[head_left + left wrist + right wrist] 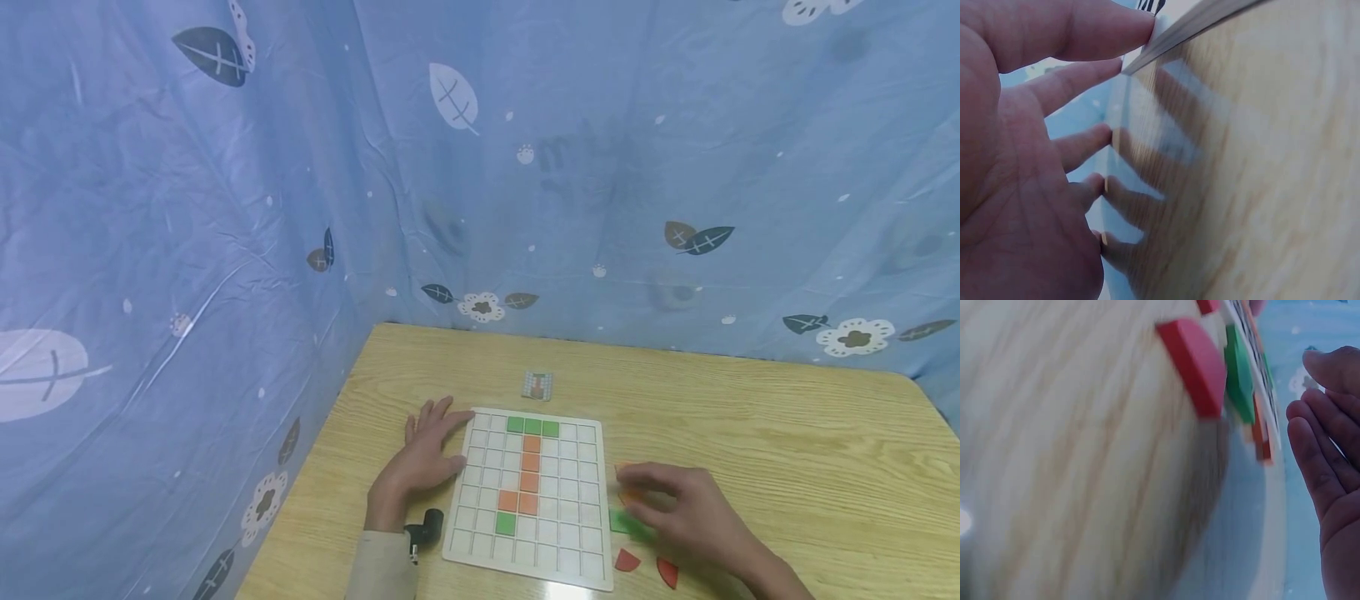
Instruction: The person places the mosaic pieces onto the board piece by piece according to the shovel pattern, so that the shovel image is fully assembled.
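A white grid board lies on the table with green squares in its top row, a column of orange squares below them, and one green square lower left. My left hand rests at the board's left edge, index fingertip and thumb at the rim, its fingers extended. To the right of the board, my right hand hovers over loose orange pieces and a green piece, thumb and fingers apart. In the right wrist view nothing shows between its fingers.
Two red quarter-round pieces lie near the right hand on the wooden table. Behind the board is a small picture card. A blue patterned curtain hangs along the table's back and left sides.
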A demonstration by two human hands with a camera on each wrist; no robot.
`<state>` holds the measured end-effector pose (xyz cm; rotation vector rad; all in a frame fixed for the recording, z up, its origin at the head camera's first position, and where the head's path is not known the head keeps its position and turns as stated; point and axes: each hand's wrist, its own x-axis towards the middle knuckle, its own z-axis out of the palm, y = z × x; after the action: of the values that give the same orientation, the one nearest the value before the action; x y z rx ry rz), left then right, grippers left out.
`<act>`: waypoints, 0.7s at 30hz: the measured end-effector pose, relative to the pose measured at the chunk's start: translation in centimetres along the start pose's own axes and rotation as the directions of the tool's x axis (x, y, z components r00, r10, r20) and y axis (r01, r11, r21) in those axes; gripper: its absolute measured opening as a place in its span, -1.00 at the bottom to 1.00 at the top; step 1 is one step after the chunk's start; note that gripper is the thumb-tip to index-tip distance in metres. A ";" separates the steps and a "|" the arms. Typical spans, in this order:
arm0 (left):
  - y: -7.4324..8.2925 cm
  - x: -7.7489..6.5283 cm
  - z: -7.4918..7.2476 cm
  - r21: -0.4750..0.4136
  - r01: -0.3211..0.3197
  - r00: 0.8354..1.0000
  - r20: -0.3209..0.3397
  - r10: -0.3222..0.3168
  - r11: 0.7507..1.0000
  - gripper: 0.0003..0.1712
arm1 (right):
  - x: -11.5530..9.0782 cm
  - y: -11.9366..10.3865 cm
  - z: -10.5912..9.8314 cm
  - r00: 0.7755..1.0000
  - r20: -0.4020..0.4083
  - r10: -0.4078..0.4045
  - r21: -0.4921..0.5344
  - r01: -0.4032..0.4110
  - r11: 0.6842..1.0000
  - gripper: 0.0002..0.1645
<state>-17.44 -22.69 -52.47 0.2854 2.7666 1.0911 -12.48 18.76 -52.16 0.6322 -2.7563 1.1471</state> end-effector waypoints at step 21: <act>0.0 0.0 0.0 0.005 0.006 1.000 -0.006 -0.006 1.000 -0.11 | 0.7 1.8 -0.9 0.992 0.072 -0.105 -0.034 0.107 0.994 -0.52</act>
<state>-17.47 -22.68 -52.49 0.2746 2.7743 1.0848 -13.93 20.32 -52.57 0.8192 -2.7568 1.0677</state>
